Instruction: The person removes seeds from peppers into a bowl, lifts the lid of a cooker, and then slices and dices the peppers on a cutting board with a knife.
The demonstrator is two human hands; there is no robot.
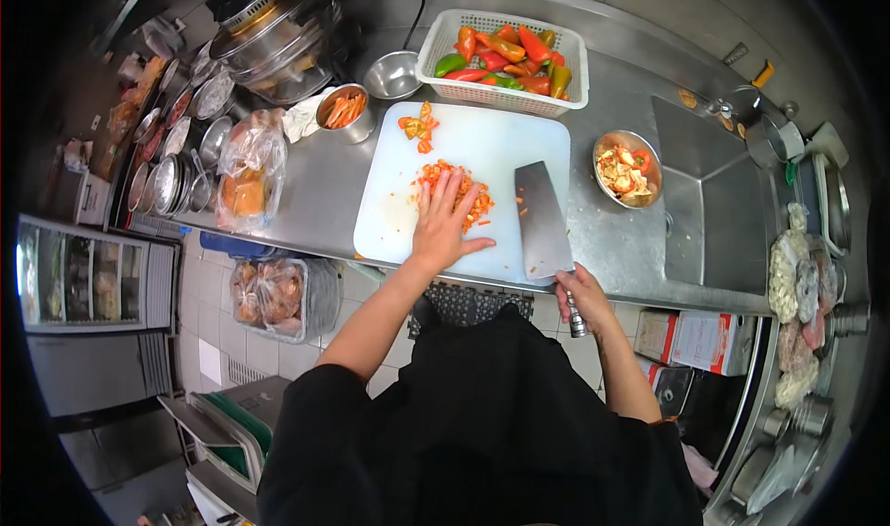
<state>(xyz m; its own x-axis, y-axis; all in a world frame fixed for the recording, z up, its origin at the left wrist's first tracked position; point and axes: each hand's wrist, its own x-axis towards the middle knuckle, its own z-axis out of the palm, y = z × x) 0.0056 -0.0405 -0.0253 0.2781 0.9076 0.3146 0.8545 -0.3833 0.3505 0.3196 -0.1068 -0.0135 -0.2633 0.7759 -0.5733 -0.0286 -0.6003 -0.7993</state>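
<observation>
My left hand point(443, 225) lies flat with fingers spread over a pile of finely chopped orange-red pepper point(477, 208) on the white cutting board point(389, 197). In my right hand point(584, 296) is the handle of a wide cleaver point(542, 215). Its blade rests flat along the board's right side, with a few pepper bits stuck to it. Larger pepper pieces point(422, 127) sit at the board's far left. What lies under my left palm is hidden.
Behind the board stands a white basket point(428, 67) of whole red and green peppers. A metal bowl of trimmings point(604, 188) is to the right, before the sink point(718, 239). At left are a metal pot of orange strips point(357, 134) and a bagged orange block point(248, 195).
</observation>
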